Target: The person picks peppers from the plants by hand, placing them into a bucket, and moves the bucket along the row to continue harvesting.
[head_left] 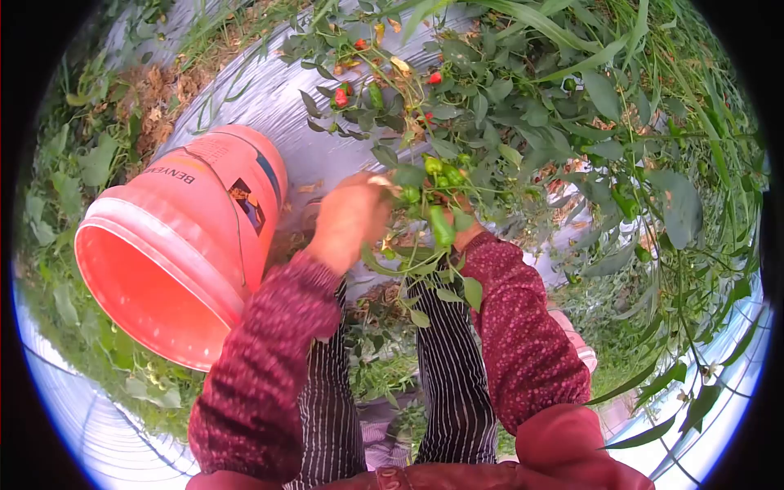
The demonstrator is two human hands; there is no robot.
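Observation:
My left hand [349,214] reaches into a pepper plant [490,114], its fingers curled by green peppers [420,181]. My right hand [465,227] is mostly hidden behind leaves and a long green pepper [442,225]; only a bit of it shows above the red patterned sleeve. What either hand grips cannot be made out. Red peppers [341,96] hang higher up on the plant. An orange bucket [184,245] lies tilted to the left, its mouth toward me.
Silver plastic mulch [269,98] covers the ground under the plant. Grass and weeds [82,163] grow at the left. My striped trouser legs [449,367] stand below. Long grass blades [670,98] crowd the right side.

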